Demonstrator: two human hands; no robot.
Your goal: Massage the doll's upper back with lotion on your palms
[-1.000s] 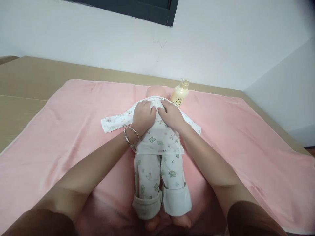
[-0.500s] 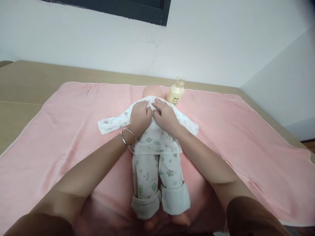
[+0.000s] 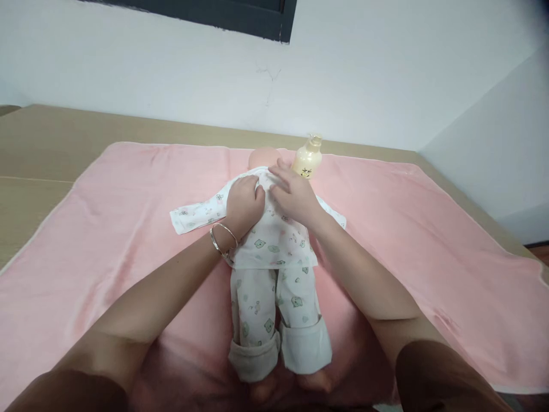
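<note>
A doll in a white printed top (image 3: pixel 274 246) and matching trousers (image 3: pixel 256 303) with rolled cuffs lies on a pink cloth. Its bare round head (image 3: pixel 265 158) points toward the wall; no face shows. My left hand (image 3: pixel 245 200) rests on the upper part of the top, fingers curled together near the neckline, with fabric at the fingertips. My right hand (image 3: pixel 295 194) is just beside it over the top's right shoulder, its fingers spread and holding nothing. Two thin bangles circle my left wrist.
A pale yellow pump bottle (image 3: pixel 307 157) stands beyond my right hand, beside the doll's head. The pink cloth (image 3: pixel 429 240) covers much of the wooden table (image 3: pixel 38 137). Behind it rises a white wall with a dark frame (image 3: pixel 257 23).
My right hand has lifted slightly and shifted right, away from the neckline, and its fingers have spread. My left hand and the doll have stayed in place.
</note>
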